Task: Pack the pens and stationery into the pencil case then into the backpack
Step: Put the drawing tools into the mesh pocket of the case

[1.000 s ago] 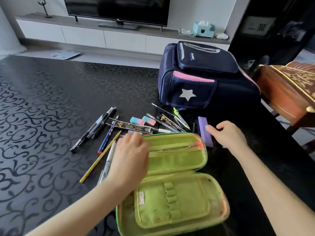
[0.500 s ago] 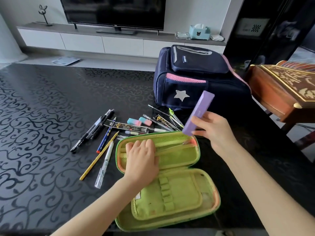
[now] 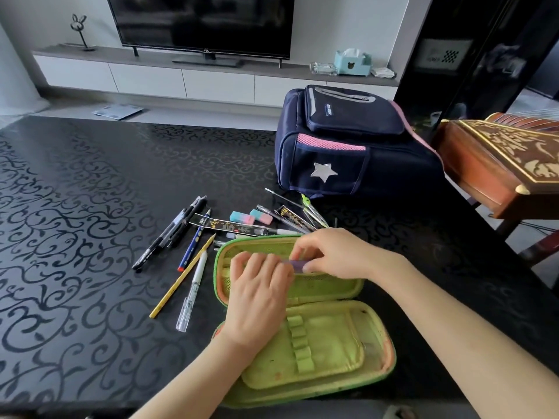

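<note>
A green pencil case (image 3: 332,343) lies open on the black table. My right hand (image 3: 335,252) grips a purple block (image 3: 298,265) at the mesh pocket in the case's far half. My left hand (image 3: 257,294) presses flat on that same half, fingertips touching the purple block. Left of the case lie black pens (image 3: 169,234), a blue pencil (image 3: 193,240), a yellow pencil (image 3: 181,276) and a clear pen (image 3: 192,294). Two pink-and-blue erasers (image 3: 251,217) and more pens (image 3: 290,220) lie beyond the case. The navy backpack (image 3: 351,146) stands behind them, zipped shut.
A carved wooden instrument (image 3: 499,161) juts over the table's right edge. Behind the table a low white cabinet (image 3: 181,77) carries a TV (image 3: 199,22) and a tissue box (image 3: 352,62). The patterned table top (image 3: 75,222) stretches far to the left.
My right hand picked the purple block up off the table, lifted it, then brought it down to the case's mesh pocket. My left hand slid onto the far half of the case.
</note>
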Motion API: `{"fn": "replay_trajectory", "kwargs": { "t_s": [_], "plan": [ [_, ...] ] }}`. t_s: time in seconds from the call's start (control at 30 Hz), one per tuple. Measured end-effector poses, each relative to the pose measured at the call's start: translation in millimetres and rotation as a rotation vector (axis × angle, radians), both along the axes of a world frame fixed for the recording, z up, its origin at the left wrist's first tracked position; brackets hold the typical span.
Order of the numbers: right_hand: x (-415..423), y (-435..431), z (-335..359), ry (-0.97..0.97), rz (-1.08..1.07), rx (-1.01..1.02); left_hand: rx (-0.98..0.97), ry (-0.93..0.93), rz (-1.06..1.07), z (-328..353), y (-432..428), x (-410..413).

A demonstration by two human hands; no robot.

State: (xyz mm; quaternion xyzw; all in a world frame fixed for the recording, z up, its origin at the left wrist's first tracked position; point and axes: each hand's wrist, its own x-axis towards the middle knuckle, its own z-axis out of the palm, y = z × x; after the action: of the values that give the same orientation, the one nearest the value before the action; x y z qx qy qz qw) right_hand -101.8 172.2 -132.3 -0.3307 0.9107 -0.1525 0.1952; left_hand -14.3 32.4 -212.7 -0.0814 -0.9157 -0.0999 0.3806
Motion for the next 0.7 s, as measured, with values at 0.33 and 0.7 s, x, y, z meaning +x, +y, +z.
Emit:
{"fn": "replay_trajectory", "kwargs": {
  "t_s": [0.33,0.7],
  "plan": [
    [-1,8,-19,0.179,-0.161,-0.147,0.063,-0.311,-0.012,3,-1,-3],
    [-107,-15,-62,0.257,-0.756,-0.023,-0.053,-0.477,-0.010,15,-37,-13]
  ]
}}
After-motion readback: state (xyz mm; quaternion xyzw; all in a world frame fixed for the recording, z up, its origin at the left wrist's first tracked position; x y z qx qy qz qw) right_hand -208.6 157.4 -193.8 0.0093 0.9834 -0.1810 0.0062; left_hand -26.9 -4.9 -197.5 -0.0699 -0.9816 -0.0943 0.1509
